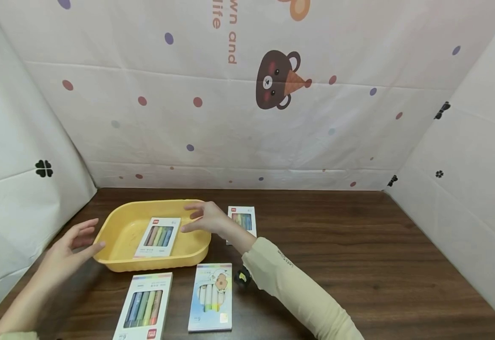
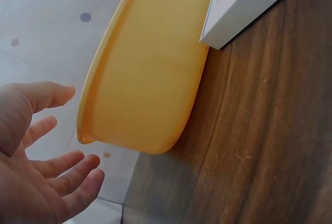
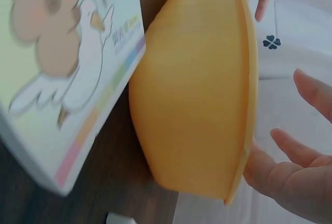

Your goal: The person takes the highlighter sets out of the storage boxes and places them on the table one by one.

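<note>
A yellow tray (image 1: 122,230) sits on the dark wooden table. One pack of coloured pens (image 1: 158,236) lies flat inside it. My right hand (image 1: 202,218) hovers over the tray's right rim, fingers straight, holding nothing. My left hand (image 1: 75,243) is open beside the tray's left rim, fingertips close to its edge. The left wrist view shows my open left hand (image 2: 44,169) a little apart from the tray wall (image 2: 145,79). In the right wrist view, the right fingers (image 3: 293,175) lie close to the tray rim (image 3: 251,79).
In front of the tray lie a pen pack (image 1: 144,304) and a pack with a cartoon print (image 1: 210,297). Another pen pack (image 1: 242,221) lies behind my right wrist. A small black object (image 1: 243,277) sits by my sleeve. Patterned sheets wall in three sides.
</note>
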The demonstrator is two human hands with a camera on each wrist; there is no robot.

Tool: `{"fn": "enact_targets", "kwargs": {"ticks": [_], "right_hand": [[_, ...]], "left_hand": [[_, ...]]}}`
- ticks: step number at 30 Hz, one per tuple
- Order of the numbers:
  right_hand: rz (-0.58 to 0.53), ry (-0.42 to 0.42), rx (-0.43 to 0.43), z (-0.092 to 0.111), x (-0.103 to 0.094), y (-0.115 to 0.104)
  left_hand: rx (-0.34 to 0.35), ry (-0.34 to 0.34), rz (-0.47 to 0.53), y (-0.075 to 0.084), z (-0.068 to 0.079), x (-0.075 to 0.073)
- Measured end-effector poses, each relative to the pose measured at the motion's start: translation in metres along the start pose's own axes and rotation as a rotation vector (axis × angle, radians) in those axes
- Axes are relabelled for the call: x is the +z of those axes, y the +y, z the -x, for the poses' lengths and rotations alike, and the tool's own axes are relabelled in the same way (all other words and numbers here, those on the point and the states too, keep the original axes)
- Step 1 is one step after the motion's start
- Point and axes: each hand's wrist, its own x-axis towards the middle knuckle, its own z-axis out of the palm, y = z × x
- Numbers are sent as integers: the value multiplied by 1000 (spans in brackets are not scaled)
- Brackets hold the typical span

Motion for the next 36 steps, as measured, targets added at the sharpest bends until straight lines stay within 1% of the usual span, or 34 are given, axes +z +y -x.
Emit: {"fn": "enact_targets", "kwargs": {"ticks": [3,9,13,16,18,21,25,30,34,36], "right_hand": [[5,-13,5,-2,7,-1],[-31,-33,25,-9,19,-1],[-55,-67,50,-12,23,-2],[-77,-88,68,-14,26,-2],[-84,-93,82,-16,28,-2],[-77,-97,99,-17,31,-2],[-62,-90,121,-19,35,-3],[-40,-86,145,-23,39,-4],[-19,-93,161,-25,42,-4],[-25,-100,172,-26,42,-4]], "left_hand": [[-8,-19,11,-3,-4,0],[-14,-59,16,-3,-11,4],[-55,-93,38,-4,-14,6],[-95,-132,59,-4,-15,7],[-114,-155,64,-4,-16,7],[-130,-170,50,-3,-17,8],[-139,-180,14,-4,-20,9],[-146,-204,-2,-7,-21,9],[-139,-219,28,-10,-22,10],[-140,-224,47,-10,-23,11]]}}
